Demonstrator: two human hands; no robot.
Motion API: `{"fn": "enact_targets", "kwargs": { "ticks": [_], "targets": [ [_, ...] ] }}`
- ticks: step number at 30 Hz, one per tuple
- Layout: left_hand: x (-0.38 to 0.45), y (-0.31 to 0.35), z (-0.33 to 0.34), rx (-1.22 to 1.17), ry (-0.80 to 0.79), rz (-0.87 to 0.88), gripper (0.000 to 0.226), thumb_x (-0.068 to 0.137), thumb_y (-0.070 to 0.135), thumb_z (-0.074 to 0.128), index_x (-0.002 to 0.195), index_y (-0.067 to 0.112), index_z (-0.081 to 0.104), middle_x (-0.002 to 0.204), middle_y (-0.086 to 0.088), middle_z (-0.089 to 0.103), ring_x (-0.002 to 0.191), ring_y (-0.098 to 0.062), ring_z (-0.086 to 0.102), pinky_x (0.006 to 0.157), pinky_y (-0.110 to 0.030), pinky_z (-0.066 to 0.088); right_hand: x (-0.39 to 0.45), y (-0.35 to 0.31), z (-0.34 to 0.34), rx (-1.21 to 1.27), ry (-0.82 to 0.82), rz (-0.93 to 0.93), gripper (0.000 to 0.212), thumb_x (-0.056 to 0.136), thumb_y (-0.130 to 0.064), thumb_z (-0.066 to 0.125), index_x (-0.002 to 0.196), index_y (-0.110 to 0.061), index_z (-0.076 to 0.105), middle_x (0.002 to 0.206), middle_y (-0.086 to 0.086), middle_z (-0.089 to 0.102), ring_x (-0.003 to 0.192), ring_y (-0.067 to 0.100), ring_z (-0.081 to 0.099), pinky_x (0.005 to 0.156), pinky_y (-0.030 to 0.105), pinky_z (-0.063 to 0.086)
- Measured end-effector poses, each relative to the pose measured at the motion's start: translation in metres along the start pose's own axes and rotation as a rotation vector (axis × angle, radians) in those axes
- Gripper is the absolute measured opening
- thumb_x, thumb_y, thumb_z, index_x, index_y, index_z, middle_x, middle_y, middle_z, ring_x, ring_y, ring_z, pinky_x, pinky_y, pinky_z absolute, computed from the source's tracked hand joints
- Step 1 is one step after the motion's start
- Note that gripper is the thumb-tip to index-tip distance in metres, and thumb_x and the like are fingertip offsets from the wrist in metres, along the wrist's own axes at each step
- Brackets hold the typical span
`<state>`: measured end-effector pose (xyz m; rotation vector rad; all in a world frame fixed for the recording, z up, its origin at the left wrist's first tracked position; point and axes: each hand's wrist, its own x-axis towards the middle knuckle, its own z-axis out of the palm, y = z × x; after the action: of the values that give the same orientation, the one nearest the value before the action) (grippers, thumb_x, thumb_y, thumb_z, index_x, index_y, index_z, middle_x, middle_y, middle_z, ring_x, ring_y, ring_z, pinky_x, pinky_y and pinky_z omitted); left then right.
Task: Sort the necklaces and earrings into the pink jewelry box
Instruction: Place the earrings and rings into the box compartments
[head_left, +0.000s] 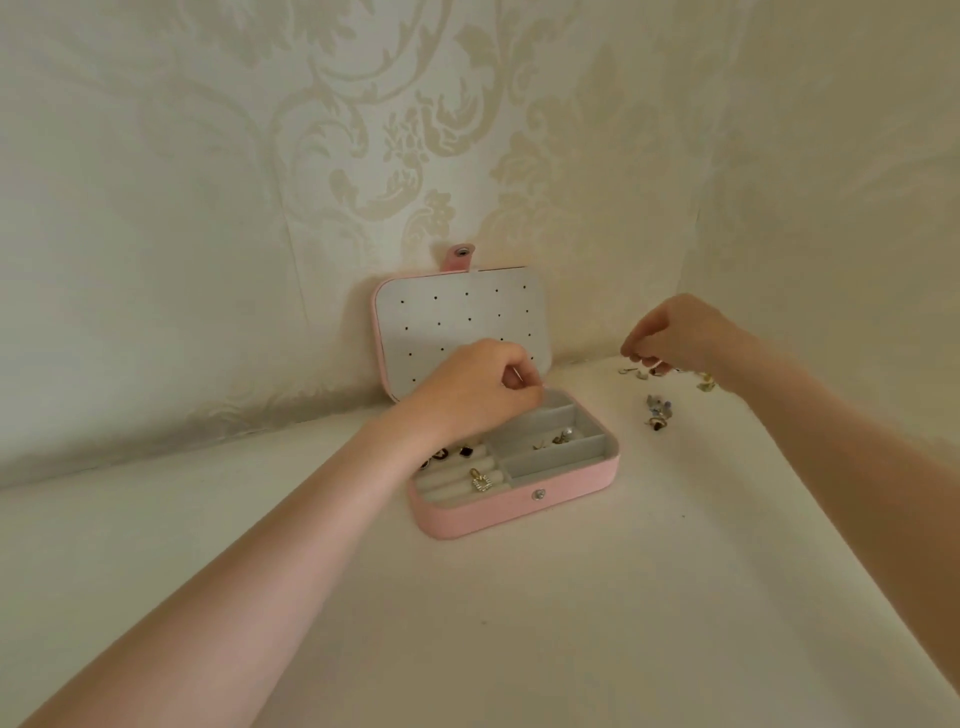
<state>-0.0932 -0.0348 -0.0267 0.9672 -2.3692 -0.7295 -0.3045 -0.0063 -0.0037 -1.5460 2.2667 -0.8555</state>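
Note:
The pink jewelry box (519, 512) lies open on a white surface, its white perforated lid (457, 322) leaning against the wall. Grey compartments on the right hold small earrings (563, 436); the ring rolls on the left hold a gold pendant (480, 480) and dark pieces (452, 453). My left hand (480, 392) hovers over the back of the box with fingers pinched; what it holds is too small to tell. My right hand (670, 332) pinches at loose jewelry (639, 370) lying to the right of the box.
More loose pieces lie on the surface right of the box: a bluish cluster (658, 408) and a gold bit (705, 382) beside my right wrist. Cream patterned wallpaper (415, 130) rises directly behind the box and along the right side.

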Motion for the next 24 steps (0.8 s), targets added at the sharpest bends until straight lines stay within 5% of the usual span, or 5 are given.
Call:
{"fn": "enact_targets", "kwargs": {
  "ticks": [3,7,13,17,24],
  "targets": [
    [0.013,0.006,0.006,0.019,-0.023,0.020,0.002,0.083,0.021,0.063,0.082,0.019,0.064,0.077,0.008,0.060,0.070,-0.004,0.054,0.072,-0.019,0.045,0.018,0.030,0.012,-0.190,0.096,0.009,0.040,0.089,0.005,0.039,0.119,-0.008,0.061,0.128,0.014,0.056,0.101,0.028,0.058,0.079,0.018,0.045],
    [0.027,0.009,0.013,0.035,-0.049,0.024,0.008,0.083,0.019,0.062,0.076,0.023,0.060,0.075,0.008,0.061,0.075,-0.008,0.057,0.076,-0.022,0.046,0.036,0.051,0.039,-0.319,-0.055,-0.079,0.052,0.088,0.009,0.034,0.134,-0.011,0.048,0.144,0.011,0.042,0.131,0.028,0.040,0.102,0.027,0.032],
    [0.028,0.008,0.017,0.042,-0.041,0.051,0.006,0.085,0.017,0.061,0.080,0.020,0.063,0.070,0.014,0.057,0.062,0.004,0.052,0.065,-0.009,0.042,0.035,0.052,0.030,-0.287,0.069,-0.198,0.027,0.081,0.007,0.052,0.098,-0.002,0.071,0.106,0.014,0.068,0.099,0.027,0.061,0.080,0.025,0.043],
    [0.017,0.014,0.020,-0.051,-0.043,0.045,0.006,0.085,0.015,0.060,0.081,0.017,0.063,0.075,0.003,0.064,0.068,-0.008,0.059,0.074,-0.022,0.048,0.014,0.051,0.018,-0.193,-0.024,-0.186,0.017,0.077,0.004,0.061,0.086,-0.003,0.074,0.067,-0.004,0.065,0.057,0.001,0.057,0.052,0.005,0.039],
    [-0.003,0.030,0.026,-0.126,0.014,0.055,0.019,0.085,0.015,0.059,0.073,0.028,0.059,0.077,0.006,0.063,0.072,-0.010,0.062,0.075,-0.026,0.049,-0.020,0.040,-0.002,-0.038,-0.166,-0.154,0.017,0.077,0.000,0.066,0.072,-0.016,0.071,0.065,-0.007,0.063,0.054,-0.003,0.056,0.057,0.012,0.043]
  ]
}}
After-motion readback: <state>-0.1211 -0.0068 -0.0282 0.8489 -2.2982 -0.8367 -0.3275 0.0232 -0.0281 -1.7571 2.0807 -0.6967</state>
